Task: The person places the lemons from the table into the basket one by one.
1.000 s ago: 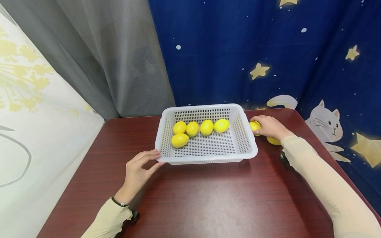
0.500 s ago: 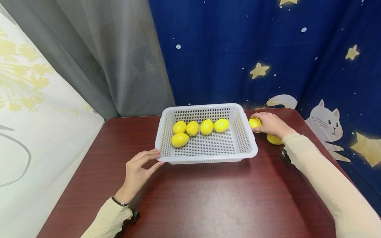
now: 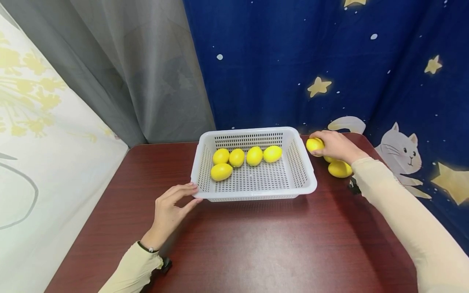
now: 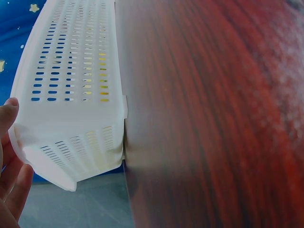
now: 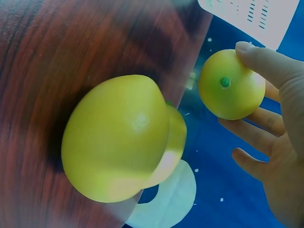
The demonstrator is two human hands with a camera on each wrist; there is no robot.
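Observation:
A white plastic basket (image 3: 253, 195) with slotted walls stands on the dark red table, several yellow lemons (image 3: 254, 156) lying in its left and back part. My left hand (image 3: 170, 213) holds the basket's front left corner, fingertips on the rim and thumb at the front. In the left wrist view the fingers (image 4: 19, 187) curl at that rim. My right hand (image 3: 337, 145) grips a lemon (image 3: 314, 145) between thumb and fingers, raised just right of the basket. The right wrist view shows this lemon (image 5: 228, 90) with its green stem end facing the camera.
Under the right hand, a lemon (image 3: 339, 169) lies on the table with another lemon (image 5: 176, 142) partly hidden behind it. A blue starry curtain (image 3: 256, 81) and a grey curtain (image 3: 154, 81) hang behind the table (image 3: 256, 248). White fabric (image 3: 44, 162) hangs at left.
My right hand has lifted its lemon from the table, moving slightly up. The lemons below it show more now. My left hand and the basket stay in place.

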